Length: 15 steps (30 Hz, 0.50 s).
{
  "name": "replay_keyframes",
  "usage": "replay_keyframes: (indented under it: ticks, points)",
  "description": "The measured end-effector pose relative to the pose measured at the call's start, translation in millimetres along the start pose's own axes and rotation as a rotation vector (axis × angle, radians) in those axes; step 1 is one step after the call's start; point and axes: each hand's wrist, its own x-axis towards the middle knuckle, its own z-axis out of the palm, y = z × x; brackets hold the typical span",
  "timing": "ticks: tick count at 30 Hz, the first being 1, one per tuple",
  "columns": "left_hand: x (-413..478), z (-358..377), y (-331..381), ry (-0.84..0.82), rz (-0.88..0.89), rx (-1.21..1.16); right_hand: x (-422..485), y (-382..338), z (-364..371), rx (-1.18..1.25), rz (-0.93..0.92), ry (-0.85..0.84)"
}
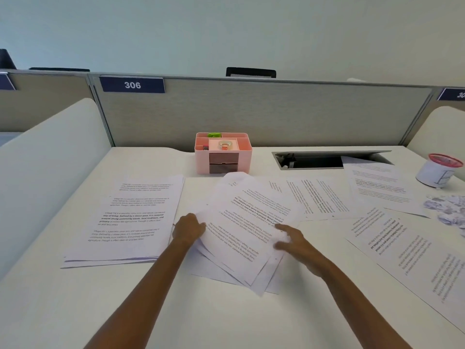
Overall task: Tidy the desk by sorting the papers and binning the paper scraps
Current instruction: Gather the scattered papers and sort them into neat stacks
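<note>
At the back of the table (226,321) stand one pink organiser (223,152) and one open cable hatch (314,161). At the far right are one red-topped cup (437,172) and a heap of crumpled scraps (446,210). One squared stack (133,220) lies left; loose sheets (324,200) fan out right (too overlapped to count). The untidy pile (244,235) sits between two hands: the left hand (188,229) curls round its left edge, while the right hand (295,243) lies spread-fingered on its right edge.

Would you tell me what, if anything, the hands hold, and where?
The left hand grips the middle sheaf at its left edge; the right hand touches its right edge, grip unclear.
</note>
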Motion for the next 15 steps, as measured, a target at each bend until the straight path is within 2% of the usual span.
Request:
replay_keyframes:
  ticks: [2,4,10,15]
  points:
    - [-1.1,3.2,5.3,0.003,-0.007,0.017,5.2,-4.3,6.3,0.283,0.159,0.178]
    - [-3.1,5.8,9.9,-0.001,-0.018,0.035,8.6,-9.1,14.9,0.46,0.256,0.239]
    - [-8.2,7.3,15.8,-0.027,-0.055,0.02,17.7,-19.6,32.0,0.593,0.316,0.31]
    - [-11.0,4.4,11.8,-0.037,-0.093,-0.2,21.7,-20.5,30.5,0.672,0.357,0.3]
